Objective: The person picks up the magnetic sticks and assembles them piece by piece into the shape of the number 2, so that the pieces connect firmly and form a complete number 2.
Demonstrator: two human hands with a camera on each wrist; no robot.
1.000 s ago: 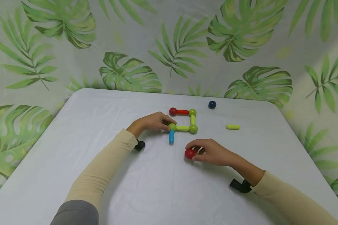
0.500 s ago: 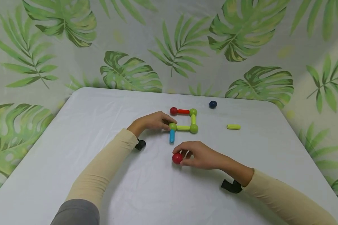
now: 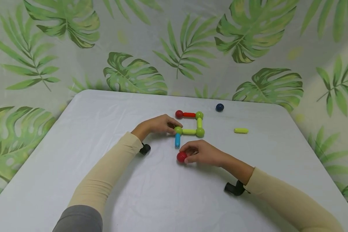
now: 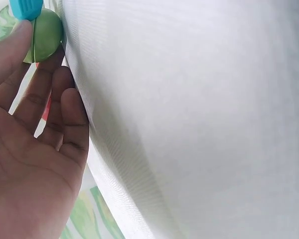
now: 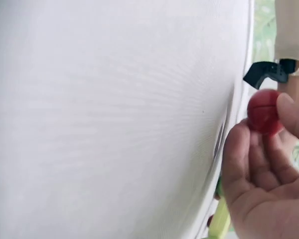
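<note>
My left hand (image 3: 160, 124) pinches a green ball (image 3: 178, 130) at the near left corner of a joined set of balls and sticks. A blue stick (image 3: 178, 140) juts from that ball toward me. Further round the set come a yellow-green stick (image 3: 189, 131), a green ball (image 3: 200, 132), another yellow-green stick (image 3: 199, 122), a second green ball (image 3: 199, 115), a red stick (image 3: 189, 114) and a red ball (image 3: 179, 114). My right hand (image 3: 204, 152) holds a separate red ball (image 5: 264, 112) between thumb and fingers, just short of the blue stick's near end and apart from it.
On the white table (image 3: 150, 196), a dark blue ball (image 3: 219, 107) lies near the far edge. A loose yellow-green stick (image 3: 241, 130) lies to the right. Behind the table hangs a leaf-patterned cloth (image 3: 185, 38).
My right hand has carried the red ball leftward, then a little away from me, closer to the blue stick's end. The left hand has kept its place on the green ball.
</note>
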